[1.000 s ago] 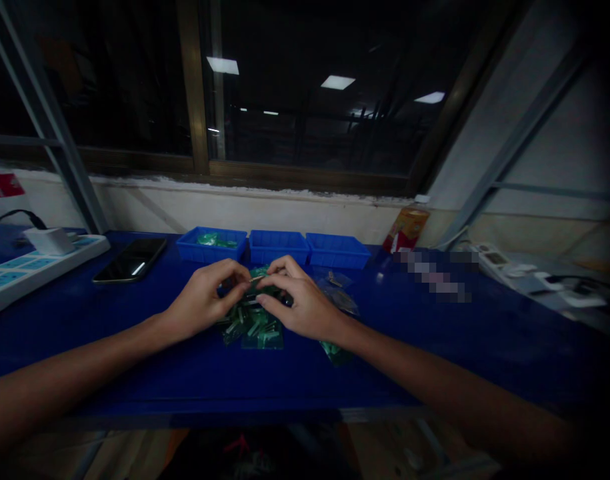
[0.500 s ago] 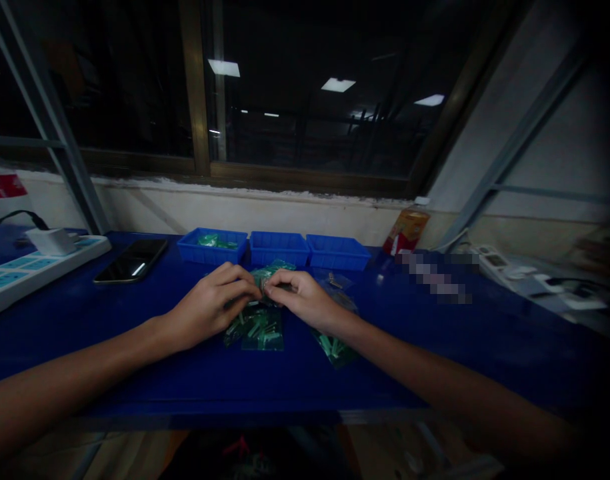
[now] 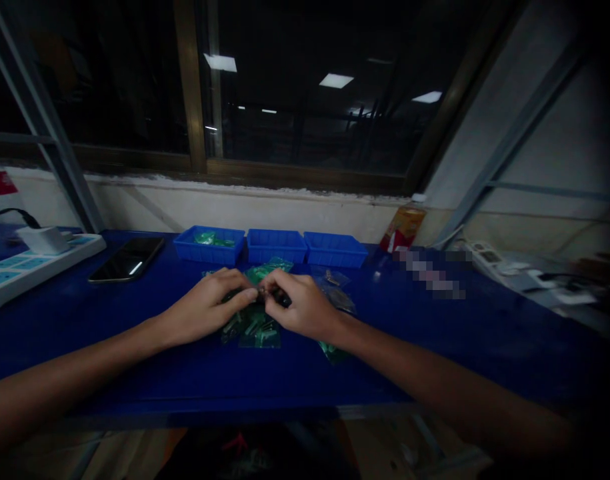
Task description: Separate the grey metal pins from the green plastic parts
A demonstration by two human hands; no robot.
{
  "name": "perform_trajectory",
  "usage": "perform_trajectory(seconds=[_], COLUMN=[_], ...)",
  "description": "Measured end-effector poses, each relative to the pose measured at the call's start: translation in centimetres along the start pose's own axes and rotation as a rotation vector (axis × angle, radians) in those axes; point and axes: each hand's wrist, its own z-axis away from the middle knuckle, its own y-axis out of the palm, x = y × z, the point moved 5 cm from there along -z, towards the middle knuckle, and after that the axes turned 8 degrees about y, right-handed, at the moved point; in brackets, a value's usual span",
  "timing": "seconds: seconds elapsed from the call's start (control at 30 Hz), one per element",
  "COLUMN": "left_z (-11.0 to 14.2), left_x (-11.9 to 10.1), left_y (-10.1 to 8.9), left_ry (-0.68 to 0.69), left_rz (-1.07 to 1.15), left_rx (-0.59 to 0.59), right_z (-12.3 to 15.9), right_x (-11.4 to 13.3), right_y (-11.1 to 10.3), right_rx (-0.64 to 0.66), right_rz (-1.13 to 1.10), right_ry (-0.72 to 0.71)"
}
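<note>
My left hand (image 3: 217, 301) and my right hand (image 3: 301, 301) meet over the middle of the blue table, thumbs and fingertips pinched together. Between the fingertips is something small and dark, too dim to name. Just behind the hands lies a green plastic bag (image 3: 269, 268). Another green bag (image 3: 259, 332), with pale slender pieces in it, lies flat below them. Part of a third green bag (image 3: 333, 351) shows under my right wrist. Right of my right hand are clear bags (image 3: 336, 290) with small metallic pieces.
Three blue trays stand along the back: a left tray (image 3: 209, 253) with green bags, a middle tray (image 3: 277, 255) and a right tray (image 3: 335, 257). A phone (image 3: 127, 260) and a white power strip (image 3: 79, 250) lie left. An orange-labelled bottle (image 3: 403, 229) stands back right.
My right hand has turned and shifted slightly toward me, covering more of the bag at its wrist. My left thumb now lies straighter along the pinch. The view has shifted slightly.
</note>
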Motion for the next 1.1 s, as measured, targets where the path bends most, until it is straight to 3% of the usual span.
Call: perform_trajectory(seconds=[0.07,0.17,0.37,0.57,0.73,0.9,1.1], left_z=[0.0,0.0,0.0,0.1,0.1,0.3,0.5], left_x=[0.7,1.5,1.5,1.0,0.8,-0.2,-0.7], left_y=[0.3,0.7,0.7,0.9,0.5,-0.1,-0.8], left_ry=[-0.137,-0.185,0.018,0.111,0.132,0.232,0.227], left_rz=[0.168,0.236,-0.088,-0.140,-0.144,-0.153,-0.172], left_rx=[0.026,0.048,0.023,0.044,-0.021,-0.118,-0.221], right_z=[0.2,0.2,0.1,0.1,-0.2,-0.4,-0.3], right_x=[0.5,0.7,0.3,0.1,-0.6,-0.7,-0.2], right_y=[0.1,0.3,0.6,0.9,0.2,0.6,0.3], right_rx=[0.027,0.049,0.109,0.159,0.012,0.110,0.076], right_rz=[0.144,0.247,0.249,0.261,0.068,-0.317,-0.367], right_ry=[-0.107,-0.154,-0.097,-0.098,0.031,0.142,0.173])
